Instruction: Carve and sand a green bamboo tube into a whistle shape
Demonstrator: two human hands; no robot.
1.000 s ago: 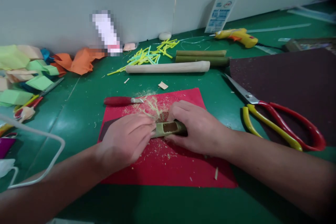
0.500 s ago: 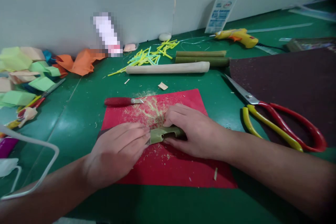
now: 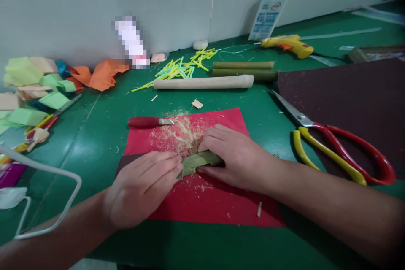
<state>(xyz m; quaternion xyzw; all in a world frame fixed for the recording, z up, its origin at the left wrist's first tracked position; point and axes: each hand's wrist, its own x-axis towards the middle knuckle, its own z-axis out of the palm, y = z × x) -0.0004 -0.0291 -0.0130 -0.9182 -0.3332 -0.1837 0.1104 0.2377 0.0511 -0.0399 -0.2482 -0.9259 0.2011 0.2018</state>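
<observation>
A short green bamboo piece [image 3: 200, 160] lies on a red sheet [image 3: 215, 202] strewn with pale shavings. My right hand [image 3: 234, 158] is closed around the piece's right part, fingers curled over its top. My left hand [image 3: 142, 187] has its fingers pressed together at the piece's left end, over a dark brown strip [image 3: 126, 161] that sticks out from under the hand to the left. How the strip is gripped is hidden by the hand.
A red-handled knife [image 3: 148, 122] lies at the sheet's far left corner. Red and yellow scissors [image 3: 335, 147] rest beside a dark sheet [image 3: 348, 101] on the right. Bamboo sticks [image 3: 205, 82], yellow straw bits [image 3: 180, 67], a glue gun [image 3: 287, 44] and coloured paper [image 3: 38, 88] lie behind.
The bamboo piece has been turned, so its cut opening no longer faces up. My left hand has drawn back to the left and flattened; my right hand stayed in place.
</observation>
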